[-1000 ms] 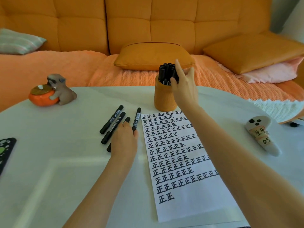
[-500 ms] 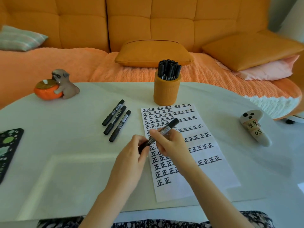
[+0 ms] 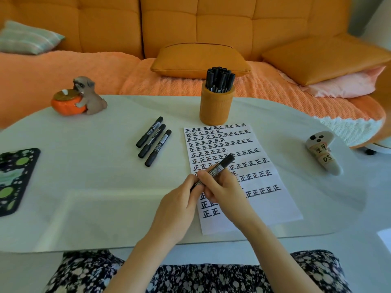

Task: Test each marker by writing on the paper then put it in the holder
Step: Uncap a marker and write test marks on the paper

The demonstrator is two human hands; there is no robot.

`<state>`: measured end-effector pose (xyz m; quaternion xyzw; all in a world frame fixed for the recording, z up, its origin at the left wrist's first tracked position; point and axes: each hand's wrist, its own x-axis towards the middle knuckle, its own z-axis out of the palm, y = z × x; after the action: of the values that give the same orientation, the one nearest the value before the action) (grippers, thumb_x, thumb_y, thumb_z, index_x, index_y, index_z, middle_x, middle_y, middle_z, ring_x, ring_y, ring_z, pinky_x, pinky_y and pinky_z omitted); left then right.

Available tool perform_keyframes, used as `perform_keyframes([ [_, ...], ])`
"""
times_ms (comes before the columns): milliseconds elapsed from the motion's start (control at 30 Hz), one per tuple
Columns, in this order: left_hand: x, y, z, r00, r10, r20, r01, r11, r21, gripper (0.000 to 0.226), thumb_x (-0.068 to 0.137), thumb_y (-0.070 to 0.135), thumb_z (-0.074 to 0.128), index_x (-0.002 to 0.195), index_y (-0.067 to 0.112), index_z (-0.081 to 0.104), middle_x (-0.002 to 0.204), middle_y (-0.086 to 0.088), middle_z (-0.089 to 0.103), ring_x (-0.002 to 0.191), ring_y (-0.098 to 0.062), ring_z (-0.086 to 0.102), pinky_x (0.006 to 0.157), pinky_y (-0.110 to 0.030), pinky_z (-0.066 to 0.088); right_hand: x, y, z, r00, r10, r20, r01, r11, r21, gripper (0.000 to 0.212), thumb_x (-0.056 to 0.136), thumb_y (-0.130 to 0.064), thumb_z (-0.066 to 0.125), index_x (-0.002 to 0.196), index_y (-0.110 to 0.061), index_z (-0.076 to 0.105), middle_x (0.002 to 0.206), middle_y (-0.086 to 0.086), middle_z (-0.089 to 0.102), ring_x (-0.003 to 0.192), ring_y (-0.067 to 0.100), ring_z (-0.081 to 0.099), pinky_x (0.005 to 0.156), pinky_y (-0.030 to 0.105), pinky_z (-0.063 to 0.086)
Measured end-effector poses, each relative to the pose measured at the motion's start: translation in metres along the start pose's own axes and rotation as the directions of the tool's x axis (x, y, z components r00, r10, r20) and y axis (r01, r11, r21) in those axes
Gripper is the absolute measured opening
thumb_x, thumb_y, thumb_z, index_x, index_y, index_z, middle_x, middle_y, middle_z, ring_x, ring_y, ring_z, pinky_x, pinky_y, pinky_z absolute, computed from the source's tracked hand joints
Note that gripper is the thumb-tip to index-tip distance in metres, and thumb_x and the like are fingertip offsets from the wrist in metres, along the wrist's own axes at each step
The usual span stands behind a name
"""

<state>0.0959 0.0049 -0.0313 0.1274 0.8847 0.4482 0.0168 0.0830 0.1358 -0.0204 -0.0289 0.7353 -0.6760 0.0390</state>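
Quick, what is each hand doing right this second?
Left hand: closed on the lower end of the marker.
Right hand: closed on the same marker's barrel, above the paper.

The surface (image 3: 88, 187) looks smooth and white with a soft sheen that catches pale reflections. The paper (image 3: 275, 208) is matt white, inked with black marks. The held marker (image 3: 220, 166) and the three loose markers (image 3: 154, 140) look like smooth black plastic with printed labels. The holder (image 3: 215, 108) has a matt orange skin with a fine ribbed texture. The dog figurine (image 3: 88, 96) looks like matt moulded resin or ceramic; its orange pumpkin (image 3: 67, 104) is glossier. The sofa back (image 3: 190, 24) looks like smooth leather-like upholstery, and the throw (image 3: 264, 89) on its seat is rough woven cloth.
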Motion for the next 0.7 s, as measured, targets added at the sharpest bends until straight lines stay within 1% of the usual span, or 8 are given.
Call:
perform_keyframes([
  [100,-0.003,0.000,-0.001,1.000,0.008,0.011,-0.008,1.000,-0.010,0.020,0.098,0.037,0.036,0.079,0.040,0.042,0.051,0.016,0.048,0.049,-0.006,0.044,0.048,-0.018,0.032,-0.005,0.000,0.002,1.000,0.009,0.024,-0.010,0.999,0.040,0.028,0.098,-0.015,0.050,0.071,-0.006,0.048,0.049,-0.003,0.038,0.045,0.010,0.030,0.044,0.020,0.025],
  [200,-0.005,-0.003,-0.002,1.000,-0.003,0.026,0.005,0.997,-0.071,0.024,0.096,0.039,0.038,0.073,0.037,0.045,0.052,0.009,0.045,0.047,-0.009,0.038,0.048,-0.022,0.029,-0.009,0.001,0.003,0.999,0.005,0.036,-0.006,0.999,0.039,0.031,0.099,-0.016,0.048,0.071,-0.002,0.048,0.049,-0.001,0.037,0.046,0.013,0.028,0.046,0.024,0.024],
  [333,-0.008,-0.005,-0.002,0.999,-0.024,0.048,0.033,0.980,-0.194,0.023,0.093,0.045,0.040,0.083,0.031,0.054,0.049,0.008,0.039,0.045,-0.010,0.030,0.048,-0.023,0.024,-0.013,0.001,0.002,0.999,-0.004,0.035,0.003,1.000,0.024,0.029,0.099,-0.018,0.048,0.073,-0.005,0.048,0.050,-0.005,0.041,0.046,0.009,0.034,0.046,0.020,0.030],
  [400,-0.009,-0.006,-0.002,0.997,-0.022,0.068,0.035,0.981,-0.190,0.023,0.093,0.047,0.039,0.089,0.029,0.054,0.048,0.008,0.040,0.045,-0.010,0.029,0.049,-0.024,0.024,-0.014,0.001,0.002,1.000,-0.004,0.022,0.004,1.000,0.006,0.026,0.098,-0.018,0.050,0.077,-0.003,0.051,0.053,-0.001,0.043,0.049,0.013,0.036,0.047,0.021,0.031],
  [500,-0.010,-0.005,-0.002,0.996,-0.011,0.086,0.026,0.985,-0.171,0.027,0.087,0.056,0.041,0.097,0.033,0.050,0.053,0.005,0.047,0.045,-0.008,0.033,0.048,-0.021,0.026,-0.015,0.001,0.000,0.998,0.007,-0.064,-0.004,0.999,0.040,0.028,0.096,-0.014,0.052,0.072,0.002,0.048,0.054,0.009,0.038,0.050,0.021,0.031,0.047,0.025,0.025],
  [600,-0.011,-0.008,-0.005,0.997,-0.024,0.074,0.039,0.974,-0.221,0.035,0.083,0.064,0.039,0.107,0.038,0.045,0.057,0.008,0.044,0.047,-0.005,0.034,0.050,-0.017,0.029,-0.018,-0.001,-0.009,0.972,0.031,-0.232,0.010,0.985,0.172,0.027,0.094,-0.009,0.053,0.068,-0.008,0.047,0.045,-0.001,0.039,0.040,0.011,0.030,0.041,0.019,0.026],
  [667,-0.013,-0.015,-0.006,0.995,-0.049,0.084,0.069,0.965,-0.253,0.031,0.088,0.063,0.034,0.112,0.043,0.040,0.067,0.001,0.044,0.057,-0.016,0.041,0.058,-0.020,0.035,-0.023,0.001,-0.020,0.938,0.057,-0.342,0.023,0.974,0.226,0.020,0.093,-0.008,0.054,0.073,-0.010,0.055,0.045,0.001,0.043,0.038,0.011,0.034,0.040,0.020,0.027],
  [700,-0.015,-0.019,-0.006,0.994,-0.063,0.090,0.085,0.961,-0.263,0.029,0.088,0.058,0.032,0.114,0.046,0.038,0.077,-0.007,0.047,0.068,-0.023,0.046,0.066,-0.026,0.040,-0.026,0.003,-0.025,0.927,0.062,-0.370,0.026,0.973,0.228,0.016,0.093,-0.008,0.053,0.079,-0.009,0.061,0.046,0.005,0.046,0.038,0.014,0.039,0.039,0.021,0.028],
])
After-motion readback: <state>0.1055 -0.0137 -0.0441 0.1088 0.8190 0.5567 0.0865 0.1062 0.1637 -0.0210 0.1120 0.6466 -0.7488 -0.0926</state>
